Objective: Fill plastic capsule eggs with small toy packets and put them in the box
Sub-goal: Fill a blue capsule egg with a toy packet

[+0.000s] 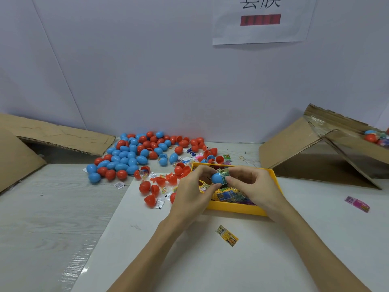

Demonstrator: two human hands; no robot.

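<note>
Above a yellow tray [235, 208] my left hand [192, 191] grips a blue capsule egg half [216, 178]. My right hand [251, 185] pinches a green toy packet [224, 172] against the open side of that blue half. The tray holds several colourful toy packets [228, 196]. A heap of blue and red capsule eggs [134, 157] lies behind and to the left of the tray. Open red halves [151, 190] and small clear packets lie beside it. A cardboard box [345, 148] with filled eggs inside stands at the right.
A yellow packet [227, 235] lies on the white sheet near my forearms. A pink packet [357, 204] lies at the right. Another cardboard box [31, 142] with an open flap stands at the left. A white wall with a paper sign [261, 20] is behind.
</note>
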